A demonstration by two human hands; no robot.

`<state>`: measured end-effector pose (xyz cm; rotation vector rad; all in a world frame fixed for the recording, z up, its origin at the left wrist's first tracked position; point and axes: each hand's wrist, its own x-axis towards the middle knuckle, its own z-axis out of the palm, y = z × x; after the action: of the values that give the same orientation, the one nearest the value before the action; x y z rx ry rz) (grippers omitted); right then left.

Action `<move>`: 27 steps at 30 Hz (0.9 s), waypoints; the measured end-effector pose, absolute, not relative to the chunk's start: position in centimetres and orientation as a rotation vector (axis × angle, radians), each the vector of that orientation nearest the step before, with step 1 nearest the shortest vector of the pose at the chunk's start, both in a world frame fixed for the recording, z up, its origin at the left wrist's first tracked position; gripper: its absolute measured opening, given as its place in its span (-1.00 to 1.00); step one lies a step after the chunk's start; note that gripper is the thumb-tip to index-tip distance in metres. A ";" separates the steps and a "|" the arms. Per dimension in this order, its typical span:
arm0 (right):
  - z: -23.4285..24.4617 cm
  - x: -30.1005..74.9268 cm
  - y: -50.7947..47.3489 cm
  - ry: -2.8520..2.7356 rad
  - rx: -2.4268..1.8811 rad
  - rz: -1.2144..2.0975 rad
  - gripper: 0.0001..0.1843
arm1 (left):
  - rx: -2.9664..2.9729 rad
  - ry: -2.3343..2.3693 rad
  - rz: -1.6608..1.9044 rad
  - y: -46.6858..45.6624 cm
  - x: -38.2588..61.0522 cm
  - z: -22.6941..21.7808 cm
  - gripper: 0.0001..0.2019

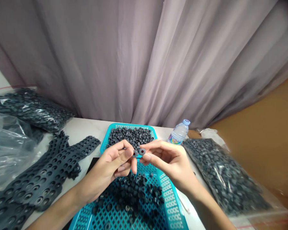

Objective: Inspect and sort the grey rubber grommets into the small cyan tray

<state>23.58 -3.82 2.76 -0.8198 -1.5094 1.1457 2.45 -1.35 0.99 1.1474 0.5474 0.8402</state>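
Observation:
My left hand point(111, 167) and my right hand point(169, 159) meet above a turquoise plastic basket point(169, 204). Each pinches a small dark grey rubber ring between thumb and fingertips: the left-hand ring point(135, 153) and the right-hand ring point(142, 151) sit side by side, almost touching. Under the hands the near basket holds several loose grey rings point(136, 191). A second turquoise basket point(105, 142) behind it is heaped with the same rings.
Dark rubber sheets with round holes point(43, 179) lie on the left of the white table. Clear bags of grey parts sit at far left point(26, 108) and at right point(220, 175). A water bottle point(180, 131) stands behind the baskets, before a grey curtain.

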 end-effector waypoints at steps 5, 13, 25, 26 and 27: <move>2.6 23.9 -3.6 -1.535 -0.866 1.095 -0.82 | 1.222 0.577 0.807 -0.5 2.3 -0.2 -0.63; 1.9 24.5 -2.6 -1.660 -1.063 0.836 -0.81 | 1.340 0.827 0.673 2.3 1.8 -3.2 -0.46; 0.7 23.7 -2.3 -1.597 -1.067 0.772 -0.81 | 0.850 0.638 0.786 1.5 1.8 -2.6 -0.82; 0.5 23.7 -2.2 -1.581 -1.053 0.775 -0.80 | 0.862 0.651 0.793 1.4 1.9 -2.6 -0.83; 0.3 23.6 -2.2 -1.573 -1.048 0.775 -0.79 | 0.873 0.667 0.798 1.3 2.0 -2.6 -0.85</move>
<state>23.59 -2.16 0.28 -1.0485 -1.5731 0.7747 1.97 1.34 -2.62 0.8734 0.6675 0.7980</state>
